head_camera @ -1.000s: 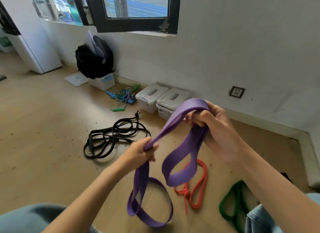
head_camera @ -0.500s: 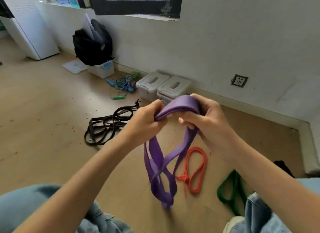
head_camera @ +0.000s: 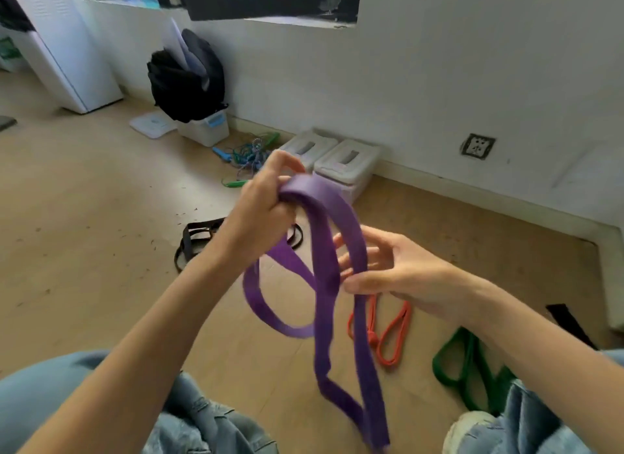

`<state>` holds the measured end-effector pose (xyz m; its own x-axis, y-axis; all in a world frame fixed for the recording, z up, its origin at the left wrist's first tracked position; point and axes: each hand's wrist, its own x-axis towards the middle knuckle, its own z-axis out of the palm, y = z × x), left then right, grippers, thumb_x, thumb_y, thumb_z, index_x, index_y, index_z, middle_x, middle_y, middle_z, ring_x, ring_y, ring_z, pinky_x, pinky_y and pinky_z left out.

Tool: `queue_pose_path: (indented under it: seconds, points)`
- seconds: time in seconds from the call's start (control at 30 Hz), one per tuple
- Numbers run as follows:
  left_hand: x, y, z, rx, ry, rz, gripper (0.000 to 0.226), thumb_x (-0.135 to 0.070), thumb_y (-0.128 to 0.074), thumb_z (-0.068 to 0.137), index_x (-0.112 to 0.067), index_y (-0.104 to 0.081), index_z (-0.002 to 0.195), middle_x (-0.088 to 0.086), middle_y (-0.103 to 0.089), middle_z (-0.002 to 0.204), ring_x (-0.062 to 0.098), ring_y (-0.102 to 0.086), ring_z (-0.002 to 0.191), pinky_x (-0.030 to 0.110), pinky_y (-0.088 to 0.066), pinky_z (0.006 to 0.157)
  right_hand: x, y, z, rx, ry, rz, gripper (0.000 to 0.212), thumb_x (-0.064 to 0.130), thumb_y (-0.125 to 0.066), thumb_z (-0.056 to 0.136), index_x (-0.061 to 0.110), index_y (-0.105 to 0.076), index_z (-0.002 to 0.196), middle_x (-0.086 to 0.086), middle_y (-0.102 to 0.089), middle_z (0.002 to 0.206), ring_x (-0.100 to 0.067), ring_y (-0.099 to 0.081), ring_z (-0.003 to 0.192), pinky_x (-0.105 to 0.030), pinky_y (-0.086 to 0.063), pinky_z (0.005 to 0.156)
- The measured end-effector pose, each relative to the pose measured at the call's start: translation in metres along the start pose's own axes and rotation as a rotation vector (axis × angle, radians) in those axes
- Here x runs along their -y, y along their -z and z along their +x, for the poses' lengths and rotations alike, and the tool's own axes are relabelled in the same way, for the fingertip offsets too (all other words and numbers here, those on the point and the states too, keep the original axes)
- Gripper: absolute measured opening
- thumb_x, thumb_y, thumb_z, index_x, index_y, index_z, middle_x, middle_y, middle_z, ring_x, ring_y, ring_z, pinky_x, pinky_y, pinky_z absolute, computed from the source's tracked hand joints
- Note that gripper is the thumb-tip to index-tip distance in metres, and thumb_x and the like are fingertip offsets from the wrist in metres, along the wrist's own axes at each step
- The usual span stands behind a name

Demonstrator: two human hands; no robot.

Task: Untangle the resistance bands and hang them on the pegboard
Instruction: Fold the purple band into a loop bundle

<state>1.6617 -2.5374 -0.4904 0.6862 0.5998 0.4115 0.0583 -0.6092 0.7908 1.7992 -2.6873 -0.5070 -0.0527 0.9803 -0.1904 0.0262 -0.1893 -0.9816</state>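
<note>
Purple band [head_camera: 341,251] was still twisted. Left hand [head_camera: 260,213] squeezed its top; right hand [head_camera: 388,271], fingers spread, touched strands. Next: pull loops apart.

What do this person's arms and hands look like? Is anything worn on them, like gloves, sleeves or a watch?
Both forearms are bare right to the bottom edge of the picture; no sleeve shows. The left hand and the right hand wear no gloves, and no ring, watch or bracelet is visible. The only clothing in view is light blue denim jeans over the knees.
</note>
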Motion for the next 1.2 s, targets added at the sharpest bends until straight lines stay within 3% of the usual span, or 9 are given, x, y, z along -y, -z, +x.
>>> queue_pose_path:
  seconds: [0.13, 0.3, 0.43, 0.53, 0.6, 0.73, 0.87, 1.0, 1.2]
  points:
    - [-0.010, -0.020, -0.012, 0.252, -0.031, 0.285, 0.034, 0.006, -0.047, 0.080, -0.016, -0.035, 0.102, 0.007, -0.061, 0.076, 0.014, -0.056, 0.058, 0.023, -0.045, 0.048, -0.003, -0.019, 0.016, -0.261, 0.062, -0.207, 0.037, 0.003, -0.078, 0.070, 0.020, -0.061, 0.097, 0.004, -0.068, 0.082, -0.005, -0.065, 0.074, -0.021, -0.054, 0.072]
    - [0.010, -0.021, -0.016, 0.185, -0.090, 0.393, 0.031, -0.006, -0.052, 0.078, -0.011, -0.038, 0.104, 0.012, -0.065, 0.084, 0.028, -0.057, 0.071, 0.039, -0.048, 0.062, 0.010, -0.021, 0.022, -0.350, 0.144, -0.337, 0.018, -0.004, -0.067, 0.077, -0.003, -0.063, 0.094, -0.013, -0.059, 0.078, -0.017, -0.052, 0.071, -0.032, -0.044, 0.067]
    - [0.045, -0.046, -0.033, 0.201, -0.033, 0.149, 0.014, -0.011, -0.050, 0.082, -0.023, -0.054, 0.088, -0.006, -0.059, 0.074, 0.004, -0.052, 0.063, 0.017, -0.044, 0.062, 0.028, -0.014, 0.019, -0.323, 0.350, 0.040, 0.016, -0.013, -0.058, 0.077, 0.003, -0.058, 0.080, -0.006, -0.057, 0.068, -0.014, -0.053, 0.063, -0.024, -0.045, 0.062]
    - [0.072, -0.053, -0.050, 0.400, 0.194, 0.093, 0.032, 0.001, -0.047, 0.089, -0.029, -0.049, 0.077, 0.002, -0.059, 0.078, 0.008, -0.057, 0.070, 0.033, -0.052, 0.073, 0.040, 0.001, 0.009, -0.279, 0.442, 0.362, 0.014, -0.007, -0.054, 0.072, 0.005, -0.058, 0.077, -0.003, -0.059, 0.061, -0.014, -0.056, 0.058, -0.023, -0.050, 0.061]
    - [0.076, -0.051, -0.052, 0.382, 0.240, 0.055, 0.039, 0.009, -0.042, 0.088, -0.028, -0.048, 0.078, -0.004, -0.058, 0.069, 0.007, -0.060, 0.066, 0.036, -0.052, 0.068, 0.040, 0.014, 0.001, -0.259, 0.361, 0.234, 0.023, -0.006, -0.069, 0.069, 0.006, -0.062, 0.088, 0.001, -0.065, 0.066, -0.012, -0.062, 0.062, -0.022, -0.052, 0.063]
    - [0.041, -0.035, -0.027, 0.052, 0.147, -0.070, 0.026, -0.004, -0.044, 0.090, -0.028, -0.047, 0.084, -0.009, -0.054, 0.050, 0.001, -0.053, 0.046, 0.027, -0.048, 0.056, 0.026, 0.026, -0.009, -0.090, 0.043, -0.298, 0.034, 0.022, -0.083, 0.062, 0.017, -0.066, 0.091, -0.004, -0.069, 0.080, -0.014, -0.065, 0.076, -0.027, -0.052, 0.071]
    - [0.009, -0.022, -0.018, 0.139, 0.029, 0.245, 0.038, 0.000, -0.050, 0.079, -0.033, -0.036, 0.090, -0.012, -0.054, 0.069, 0.004, -0.055, 0.062, 0.014, -0.043, 0.055, 0.017, 0.013, 0.000, -0.183, 0.129, -0.150, 0.042, 0.013, -0.084, 0.061, 0.027, -0.066, 0.096, 0.004, -0.072, 0.081, -0.009, -0.067, 0.073, -0.019, -0.051, 0.064]
    - [0.005, -0.029, -0.026, 0.213, 0.012, 0.361, 0.035, 0.001, -0.051, 0.078, -0.022, -0.033, 0.097, 0.006, -0.062, 0.081, 0.026, -0.058, 0.074, 0.035, -0.044, 0.065, 0.012, 0.007, 0.009, -0.206, 0.169, -0.125, 0.039, 0.012, -0.083, 0.062, 0.029, -0.068, 0.094, 0.005, -0.072, 0.084, -0.009, -0.068, 0.075, -0.018, -0.052, 0.064]
    - [0.012, -0.014, -0.024, 0.137, 0.043, 0.355, 0.035, 0.003, -0.048, 0.077, -0.020, -0.033, 0.098, 0.011, -0.065, 0.076, 0.023, -0.051, 0.062, 0.037, -0.041, 0.062, 0.016, 0.018, 0.011, -0.088, 0.032, -0.083, 0.050, 0.025, -0.078, 0.067, 0.025, -0.059, 0.113, -0.005, -0.071, 0.103, -0.023, -0.069, 0.091, -0.030, -0.056, 0.079]
